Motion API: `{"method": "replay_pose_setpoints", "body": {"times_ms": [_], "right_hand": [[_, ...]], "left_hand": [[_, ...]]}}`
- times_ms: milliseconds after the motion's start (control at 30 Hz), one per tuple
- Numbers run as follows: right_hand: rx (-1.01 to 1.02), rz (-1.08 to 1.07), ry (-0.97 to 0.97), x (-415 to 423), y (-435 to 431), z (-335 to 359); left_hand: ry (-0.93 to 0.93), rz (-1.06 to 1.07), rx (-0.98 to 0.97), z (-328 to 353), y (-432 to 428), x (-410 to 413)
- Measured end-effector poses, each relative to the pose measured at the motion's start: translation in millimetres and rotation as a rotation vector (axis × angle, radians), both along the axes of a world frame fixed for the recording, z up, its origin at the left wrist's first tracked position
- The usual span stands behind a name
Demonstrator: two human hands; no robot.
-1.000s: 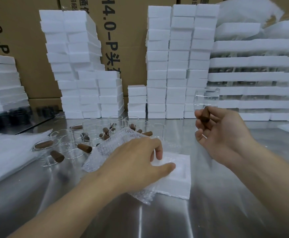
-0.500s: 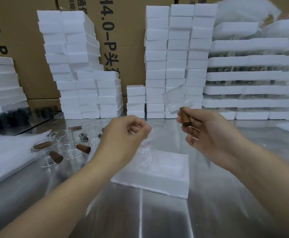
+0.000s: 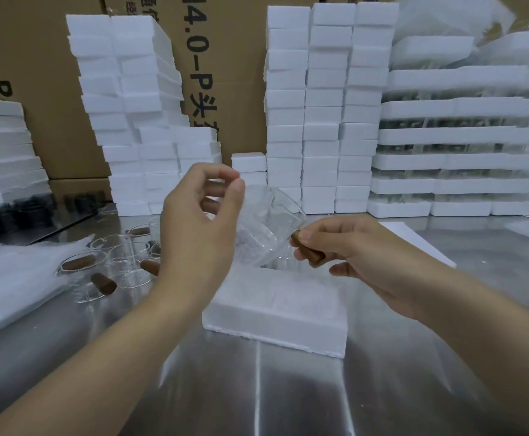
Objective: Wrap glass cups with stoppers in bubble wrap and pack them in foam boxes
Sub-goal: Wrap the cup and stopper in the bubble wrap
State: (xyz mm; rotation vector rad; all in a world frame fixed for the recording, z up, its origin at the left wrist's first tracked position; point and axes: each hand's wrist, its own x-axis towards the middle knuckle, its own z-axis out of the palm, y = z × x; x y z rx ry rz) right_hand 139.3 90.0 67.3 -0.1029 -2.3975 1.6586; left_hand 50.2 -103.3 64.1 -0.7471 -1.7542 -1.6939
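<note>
hard to read first: the bubble wrap (image 3: 252,243) is near-transparent and merges with the glass cup (image 3: 277,215) behind it, so where sheet ends and glass begins cannot be fixed; whether they touch, cannot tell. the cup's rim shows only as a faint arc, tilted up and away from the stopper (image 3: 308,252). the cavity of the foam box (image 3: 275,309) is washed out white, contents unreadable. both forearms are cut off by the lower frame edge. left hand (image 3: 200,225) is above the box's left end, thumb and forefinger tips pinched on the top edge of the wrap, other fingers loosely curled; the sheet hangs from the pinch toward the box. right hand (image 3: 364,256) is above the box's right end, thumb and curled fingers gripping the brown stopper, which meets the cup's lower end. the box lies flat on the steel table (image 3: 257,391). left of the box, loose cups and stoppers (image 3: 112,269) lie on their sides. behind the box, foam box stacks (image 3: 319,105) stand against cardboard cartons (image 3: 228,58). dark items (image 3: 8,212) far left of the box — too blurred to name.
</note>
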Motion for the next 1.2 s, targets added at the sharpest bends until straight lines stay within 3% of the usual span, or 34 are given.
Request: {"method": "replay_pose_setpoints", "body": {"times_ms": [200, 433, 600, 867, 1200], "right_hand": [[0.037, 0.054, -0.03, 2.2, -0.4, 0.2], [-0.083, 0.104, -0.006, 1.0, 3.9, -0.3], [-0.279, 0.128, -0.026, -0.9, 9.2, 2.9], [0.03, -0.051, 0.053, -0.5, -0.3, -3.3], [0.127, -0.069, 0.08, 1.1, -3.1, -5.8]], "left_hand": [[0.472, 0.067, -0.438, -12.1, 9.2, 20.5], [0.672, 0.069, -0.506, -25.3, 24.3, 29.8], [0.615, 0.199, -0.439, -17.9, 16.8, 24.8], [0.43, 0.159, -0.372, -12.5, 10.2, 20.2], [0.548, 0.042, -0.493, -16.1, 14.1, 22.2]]}}
